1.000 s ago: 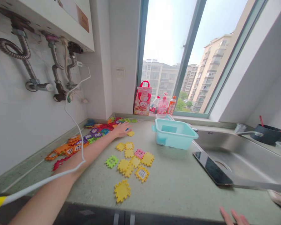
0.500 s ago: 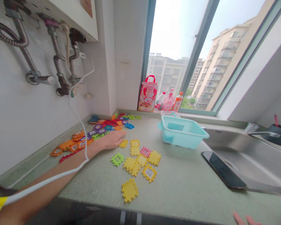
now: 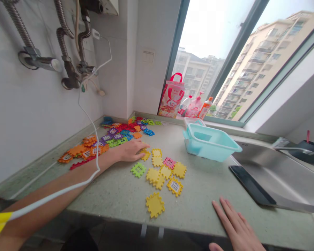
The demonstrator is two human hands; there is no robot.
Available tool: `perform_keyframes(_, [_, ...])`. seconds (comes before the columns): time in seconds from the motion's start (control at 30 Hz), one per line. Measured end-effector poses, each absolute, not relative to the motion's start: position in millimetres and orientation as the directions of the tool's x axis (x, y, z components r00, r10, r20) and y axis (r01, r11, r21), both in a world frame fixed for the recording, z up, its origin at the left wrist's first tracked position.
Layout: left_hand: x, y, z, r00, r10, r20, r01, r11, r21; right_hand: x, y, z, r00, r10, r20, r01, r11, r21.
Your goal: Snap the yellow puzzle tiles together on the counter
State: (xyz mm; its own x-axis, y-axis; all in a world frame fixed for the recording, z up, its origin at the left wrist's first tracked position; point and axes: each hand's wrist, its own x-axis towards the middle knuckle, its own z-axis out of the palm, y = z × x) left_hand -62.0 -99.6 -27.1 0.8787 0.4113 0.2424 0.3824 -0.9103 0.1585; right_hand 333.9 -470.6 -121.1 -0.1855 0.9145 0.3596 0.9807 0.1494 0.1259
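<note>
My left hand (image 3: 131,150) reaches in from the left, its fingers stretched out and its thumb apart. Between thumb and forefinger lies a yellow interlocking plastic tile (image 3: 146,154), partly covered and touched by the thumb. My right hand (image 3: 237,223) is at the counter's front edge, fingers extended, holding nothing. Several more yellow tiles (image 3: 155,205) lie in the middle, some overlapping. Among them are a pink window tile (image 3: 169,163) and a yellow tile with a white window insert (image 3: 175,186). A green window tile (image 3: 138,169) lies just in front of my left hand.
Orange tiles (image 3: 77,150) and other mixed-colour tiles are heaped along the left wall. A turquoise plastic basket (image 3: 211,148) stands near the sink (image 3: 267,164). A black phone (image 3: 251,184) lies at the sink's rim. A white cable (image 3: 97,153) hangs across my left forearm.
The view has shifted, so the counter things appear farther right and higher. My right hand has come farther into view over the counter. My left thumb now shows apart, at the yellow tile.
</note>
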Motion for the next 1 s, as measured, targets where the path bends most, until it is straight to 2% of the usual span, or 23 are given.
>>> perform_keyframes(0.17, [-60,-106,-25,0.893,0.362,0.267,0.308,-0.925,0.223,310,-428,-90,-0.188,0.958,0.215,0.981,0.195,-0.015])
perform_keyframes(0.3, [-61,-108,-23,0.889,0.297,0.348,0.221,-0.945,0.242,298,-388,-77,-0.215,0.970,0.113,0.962,0.231,-0.146])
perform_keyframes(0.43, [-60,-119,-16,0.915,0.165,0.369,0.096,-0.976,0.198,286,-348,-66,-0.273,0.954,0.122,0.918,0.296,-0.262])
perform_keyframes(0.53, [-56,-137,-9,0.944,0.155,0.292,0.102,-0.977,0.189,280,-316,-60,-0.259,0.954,0.152,0.879,0.298,-0.371])
perform_keyframes(0.63, [-53,-152,-2,0.967,0.222,0.129,0.184,-0.949,0.256,278,-281,-54,-0.253,0.950,0.185,0.833,0.311,-0.457])
perform_keyframes(0.7, [-55,-155,4,0.949,0.302,-0.091,0.313,-0.870,0.381,277,-257,-52,-0.287,0.939,0.189,0.800,0.344,-0.492])
perform_keyframes(0.77, [-60,-149,10,0.863,0.357,-0.356,0.498,-0.716,0.489,275,-235,-52,-0.274,0.939,0.207,0.777,0.343,-0.527])
perform_keyframes(0.83, [-69,-136,16,0.760,0.379,-0.527,0.641,-0.571,0.513,273,-218,-54,-0.205,0.952,0.228,0.769,0.301,-0.564])
perform_keyframes(0.87, [-74,-129,18,0.728,0.404,-0.553,0.679,-0.534,0.504,272,-211,-56,-0.164,0.959,0.232,0.768,0.272,-0.580])
perform_keyframes(0.93, [-83,-113,18,0.705,0.500,-0.502,0.707,-0.546,0.449,271,-201,-59,-0.097,0.972,0.214,0.773,0.209,-0.599])
perform_keyframes(1.0, [-87,-101,14,0.715,0.629,-0.305,0.699,-0.640,0.319,271,-193,-61,-0.062,0.984,0.170,0.775,0.154,-0.612])
